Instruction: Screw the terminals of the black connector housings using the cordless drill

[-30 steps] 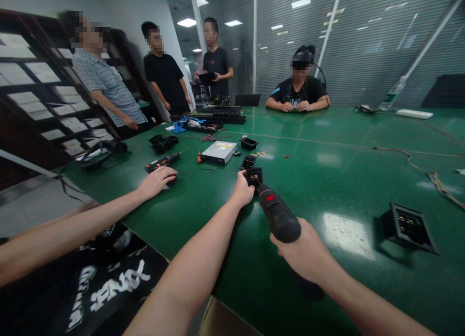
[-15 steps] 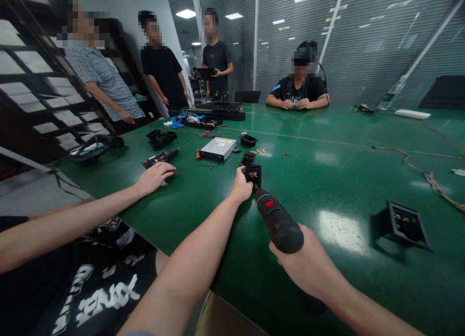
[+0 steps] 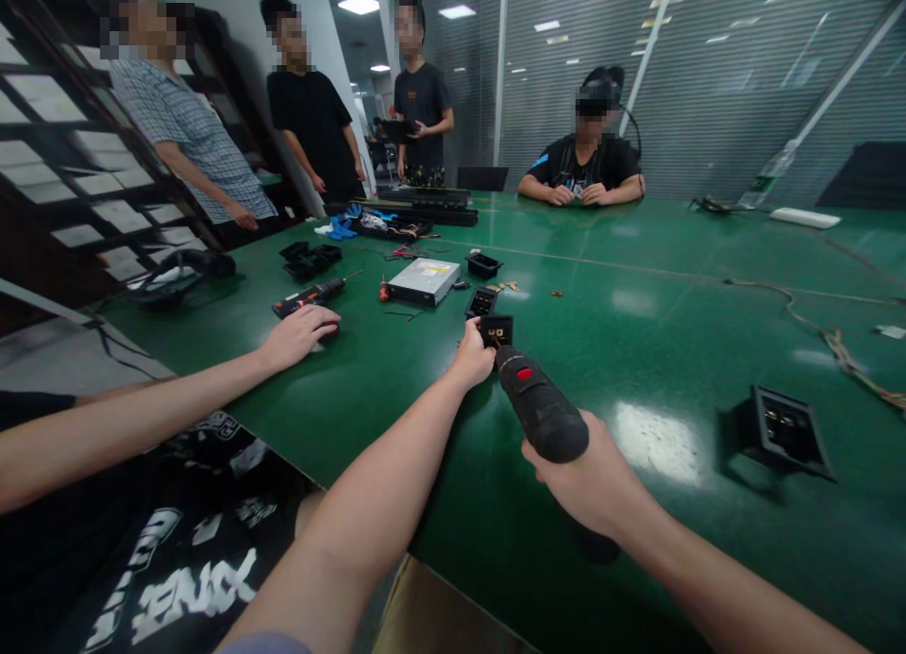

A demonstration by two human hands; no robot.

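Right hand [image 3: 591, 484] is wrapped tight round the black power screwdriver [image 3: 542, 413], whose tip is hidden behind its own body, seemingly at the small black box [image 3: 496, 331] on the green table [image 3: 637, 258]. Left hand [image 3: 473, 357] pinches that box's near side, fingers mostly out of sight. A neighbour's hand [image 3: 301, 333] lies flat further left, covering something hard to make out

Black driver [image 3: 542, 413] against small black box [image 3: 496, 332]
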